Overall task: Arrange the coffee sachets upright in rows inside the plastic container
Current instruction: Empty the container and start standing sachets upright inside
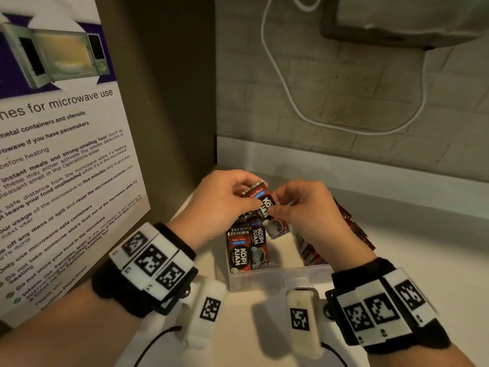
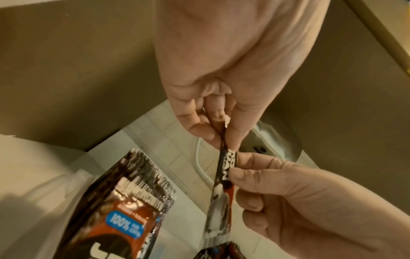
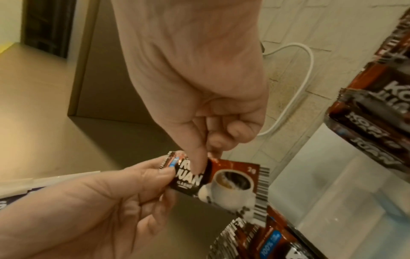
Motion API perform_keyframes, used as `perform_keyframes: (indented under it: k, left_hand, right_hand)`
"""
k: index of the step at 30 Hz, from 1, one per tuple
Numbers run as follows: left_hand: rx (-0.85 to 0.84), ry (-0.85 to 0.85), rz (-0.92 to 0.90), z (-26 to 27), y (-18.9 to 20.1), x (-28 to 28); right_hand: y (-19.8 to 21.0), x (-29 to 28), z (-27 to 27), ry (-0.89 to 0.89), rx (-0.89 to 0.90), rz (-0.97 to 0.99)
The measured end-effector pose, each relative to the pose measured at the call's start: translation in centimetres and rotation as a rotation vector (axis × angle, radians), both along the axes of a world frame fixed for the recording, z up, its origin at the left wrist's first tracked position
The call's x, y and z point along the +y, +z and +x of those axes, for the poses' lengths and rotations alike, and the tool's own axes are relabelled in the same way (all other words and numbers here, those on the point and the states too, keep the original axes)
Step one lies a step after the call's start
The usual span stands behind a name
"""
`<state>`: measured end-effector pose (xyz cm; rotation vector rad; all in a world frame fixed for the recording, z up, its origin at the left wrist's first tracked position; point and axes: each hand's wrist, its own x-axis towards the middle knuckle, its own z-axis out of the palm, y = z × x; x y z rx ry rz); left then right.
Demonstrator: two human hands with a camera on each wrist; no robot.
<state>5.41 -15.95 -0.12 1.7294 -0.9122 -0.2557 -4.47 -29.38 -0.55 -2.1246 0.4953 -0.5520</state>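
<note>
1. Nearest the camera, the clear plastic container point(image 1: 277, 278) sits on the white counter point(image 1: 397, 260), its front wall toward the person.

2. Inside it, a row of sachets point(image 1: 244, 247) stands upright along the left side; more sachets point(image 1: 309, 250) lie at its right, though whether they stand or lean cannot be told.

3. Just above the row, both hands meet on one sachet point(image 1: 264, 200). The left hand point(image 1: 225, 205) pinches its top end between thumb and curled fingers; the right hand point(image 1: 307, 207) pinches the middle, thumb point(image 3: 197, 157) pressed on the printed face, the other fingers curled behind.

4. The right wrist view shows the held sachet point(image 3: 221, 182) flat and tilted, hanging clear of the container.

5. Judged by its look, the sachet is very light, thin and limp, with a glossy foil skin likely to slip; seen edge-on in the left wrist view point(image 2: 224, 168), it bows a little.

6. The crimped ends look the firmest places to grip; a pinch at the top edge should let it drop in upright.

7. Beyond, a white cable point(image 1: 304, 109) loops down the tiled wall point(image 1: 344, 88).
</note>
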Motion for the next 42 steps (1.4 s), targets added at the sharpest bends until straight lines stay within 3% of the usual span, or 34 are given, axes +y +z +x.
perform_keyframes:
  k: [3, 6, 12, 24, 34, 42]
  left_hand:
    - [-0.18, 0.031, 0.153, 0.9, 0.4, -0.6]
    - [-0.343, 0.054, 0.386, 2.5, 1.2, -1.2]
    - [-0.419, -0.042, 0.678, 4.1, 0.8, -3.1]
    - [-0.528, -0.146, 0.86, 3.8, 0.8, -5.8]
    - [-0.549, -0.138, 0.851, 4.0, 0.1, -6.5]
    - [-0.528, -0.137, 0.827, 4.4, -0.1, -6.2]
  right_hand:
    - [-1.0, -1.1, -0.2, -0.102, 0.058, 0.108]
    - [-2.3, -1.3, -0.2, -0.1, 0.252, 0.193]
    - [-4.3, -0.8, 1.5, -0.065, 0.446, 0.229]
    - [-6.9, -0.6, 2.3, -0.116, 0.32, 0.183]
    - [-6.2, -0.3, 2.9, -0.035, 0.62, 0.005]
    - [-7.3, -0.1, 3.6, -0.036, 0.599, 0.028]
